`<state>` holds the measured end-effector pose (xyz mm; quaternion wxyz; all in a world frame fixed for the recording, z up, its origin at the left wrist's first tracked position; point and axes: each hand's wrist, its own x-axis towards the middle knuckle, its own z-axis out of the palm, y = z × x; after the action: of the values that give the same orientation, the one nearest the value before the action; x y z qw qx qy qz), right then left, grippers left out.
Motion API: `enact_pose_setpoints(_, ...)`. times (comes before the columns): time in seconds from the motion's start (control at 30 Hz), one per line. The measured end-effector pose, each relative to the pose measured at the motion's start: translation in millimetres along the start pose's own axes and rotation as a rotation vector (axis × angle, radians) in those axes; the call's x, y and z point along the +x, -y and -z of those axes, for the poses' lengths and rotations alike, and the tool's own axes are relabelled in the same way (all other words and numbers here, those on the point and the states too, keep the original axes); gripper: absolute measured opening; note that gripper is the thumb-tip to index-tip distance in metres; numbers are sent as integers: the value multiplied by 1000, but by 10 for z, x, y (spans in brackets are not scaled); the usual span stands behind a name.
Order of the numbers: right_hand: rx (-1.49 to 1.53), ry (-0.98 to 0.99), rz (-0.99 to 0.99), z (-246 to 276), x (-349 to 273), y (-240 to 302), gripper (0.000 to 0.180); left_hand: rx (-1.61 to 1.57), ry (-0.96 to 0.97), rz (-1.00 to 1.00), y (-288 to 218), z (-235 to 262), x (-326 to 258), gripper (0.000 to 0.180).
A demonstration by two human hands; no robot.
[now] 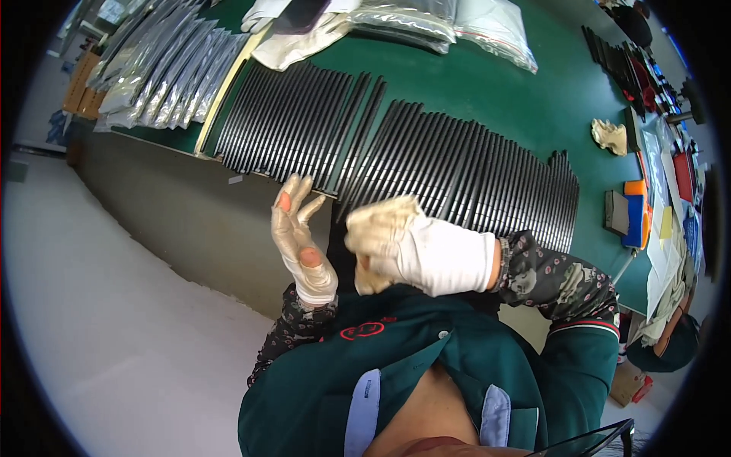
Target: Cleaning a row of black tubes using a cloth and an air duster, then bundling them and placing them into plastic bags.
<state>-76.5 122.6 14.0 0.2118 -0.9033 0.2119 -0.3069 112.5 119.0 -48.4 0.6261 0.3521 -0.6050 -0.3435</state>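
In front of me on the green table (457, 84) lie many slim black rods side by side, in a left group (285, 118) and a larger right group (472, 171). A few rods (364, 114) lie between them with gaps. My left hand (301, 240), in a white glove with bare thumb and fingertip, is raised by the table's near edge. Its fingers are stretched and it holds nothing. My right hand (384, 236), in a stained white glove, is closed just in front of the right group. Whatever it may hold is hidden by its fingers.
Plastic-wrapped packs (167, 68) are stacked at the far left, beside a pale strip (228, 95). White gloves (304, 46) with a dark flat device (301, 17) and clear bags (403, 23) lie at the back. A crumpled glove (609, 135) and an orange-and-blue block (636, 213) are at right.
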Motion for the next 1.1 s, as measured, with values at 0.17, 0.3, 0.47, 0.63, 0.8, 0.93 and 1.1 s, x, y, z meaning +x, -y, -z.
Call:
enact_pose_setpoints(0.17, 248, -421, -460, 641, -291, 78, 26, 120, 47, -88, -7, 43, -43, 75)
enact_pose_setpoints(0.3, -390, -206, -313, 435, -676, -73, 12, 228, 86, -205, 46, -5, -25, 73)
enact_pose_setpoints(0.47, 274, -39, -240, 258, -822, 489, 12, 367, 173, -364, 30, -20, -27, 70)
enact_pose_setpoints(0.63, -250, -621, -641, 847, -1009, 313, 20, 418, 199, -464, -100, -164, 25, 57)
enact_pose_setpoints(0.8, -98, -101, -419, 489, -1168, 559, 13, 497, 320, -508, -126, -244, 113, 43)
enact_pose_setpoints(0.93, 177, -225, -507, 823, -1125, 648, 19, 548, 523, -569, -258, -265, 86, 37)
enact_pose_setpoints(1.1, -208, -750, -798, 1065, -1087, 214, 23, 395, 896, -658, -561, -648, 56, 23)
